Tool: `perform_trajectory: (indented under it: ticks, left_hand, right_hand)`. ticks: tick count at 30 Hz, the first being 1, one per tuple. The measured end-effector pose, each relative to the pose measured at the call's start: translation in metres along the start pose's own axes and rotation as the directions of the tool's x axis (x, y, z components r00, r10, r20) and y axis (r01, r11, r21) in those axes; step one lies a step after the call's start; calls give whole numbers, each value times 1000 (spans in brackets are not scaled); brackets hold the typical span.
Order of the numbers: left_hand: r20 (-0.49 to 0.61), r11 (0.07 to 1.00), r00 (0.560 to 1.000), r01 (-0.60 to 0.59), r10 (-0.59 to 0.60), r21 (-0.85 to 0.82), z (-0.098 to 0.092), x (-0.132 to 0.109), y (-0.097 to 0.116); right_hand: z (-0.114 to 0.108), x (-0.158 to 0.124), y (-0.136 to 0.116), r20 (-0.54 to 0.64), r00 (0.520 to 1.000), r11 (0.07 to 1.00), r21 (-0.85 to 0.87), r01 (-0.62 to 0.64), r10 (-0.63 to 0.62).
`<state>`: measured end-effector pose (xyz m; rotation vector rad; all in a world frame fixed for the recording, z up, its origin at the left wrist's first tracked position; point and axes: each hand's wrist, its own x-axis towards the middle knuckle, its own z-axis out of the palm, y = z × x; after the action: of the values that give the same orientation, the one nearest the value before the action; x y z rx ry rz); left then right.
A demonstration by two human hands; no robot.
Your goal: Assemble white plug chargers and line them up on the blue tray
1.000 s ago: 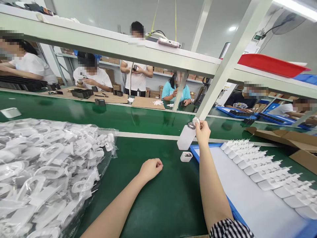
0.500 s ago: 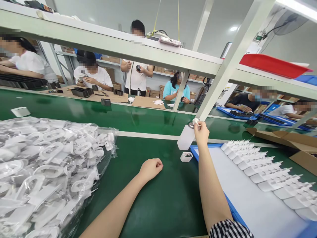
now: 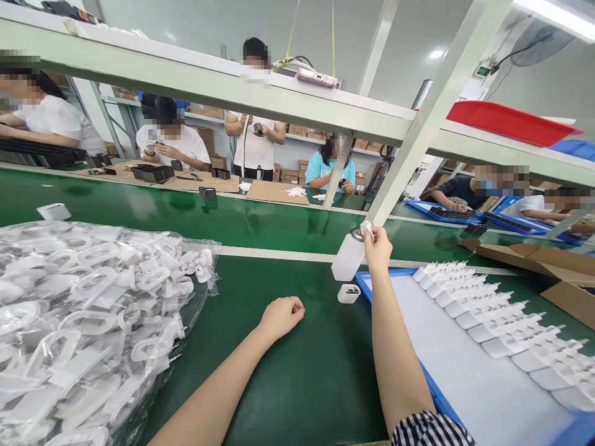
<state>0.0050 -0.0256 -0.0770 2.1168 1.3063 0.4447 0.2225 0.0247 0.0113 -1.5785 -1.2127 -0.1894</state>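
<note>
My right hand (image 3: 379,248) pinches a small white cloth (image 3: 367,228) at the top of a white plastic bottle (image 3: 348,257). Just below the bottle, a white oval housing (image 3: 348,294) lies on the green surface (image 3: 297,384), with its open end showing dark parts inside. My left hand (image 3: 282,317) rests on the green surface with curled fingers, and nothing shows in it. To the right, a blue-edged tray (image 3: 437,384) bears a long row of white housings with pins (image 3: 493,325).
A clear bag of white plastic parts (image 3: 93,310) covers the left side. A slanted metal post (image 3: 418,130) rises behind my right hand. An opened cardboard box (image 3: 548,266) stands at the right. Several people sit or stand across the bench.
Across the bench, a white housing at the far left and a black part have shifted right. Both my hands are in nearly the same place, the right one still at the bottle top.
</note>
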Motion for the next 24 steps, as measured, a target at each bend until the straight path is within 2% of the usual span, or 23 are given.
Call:
perform_trajectory:
  ticks: [24]
  left_hand:
    - [18, 1000, 1000, 7, -7, 22, -2, -1, 2]
  right_hand:
    - [-1, -1, -3, 8, 1000, 1000, -9, 5, -5]
